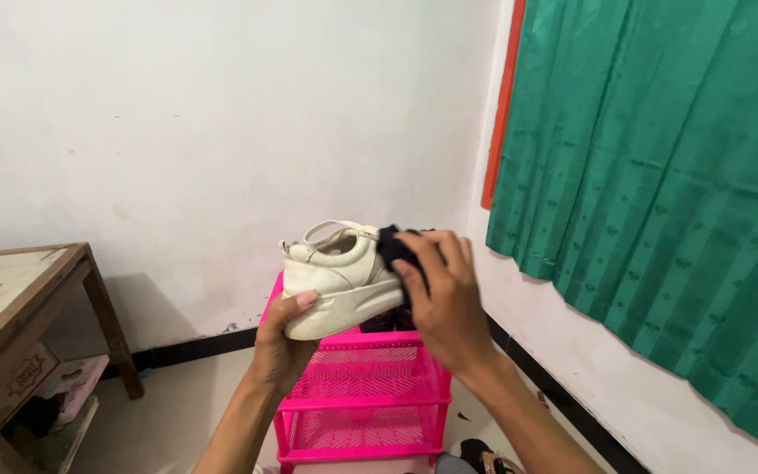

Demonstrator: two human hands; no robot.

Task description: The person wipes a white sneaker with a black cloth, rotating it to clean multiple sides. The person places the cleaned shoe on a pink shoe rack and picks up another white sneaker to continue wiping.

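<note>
two hands [282,347] hold cream shoe [337,276], dark cloth [394,246].

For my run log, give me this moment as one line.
left hand: holds cream sneaker by heel | right hand: presses dark cloth on sneaker | below: pink plastic rack

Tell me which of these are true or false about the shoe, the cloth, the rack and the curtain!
1. The left hand holds a cream-white sneaker from below. True.
2. The right hand presses a yellow sponge on the shoe. False: it presses a dark cloth against it.
3. A bright pink plastic rack stands below the shoe. True.
4. The curtain is blue. False: it is green.
5. A wooden table stands by the wall on the left. True.
6. The sneaker rests on the table. False: it is held up in the air above the rack.
</note>
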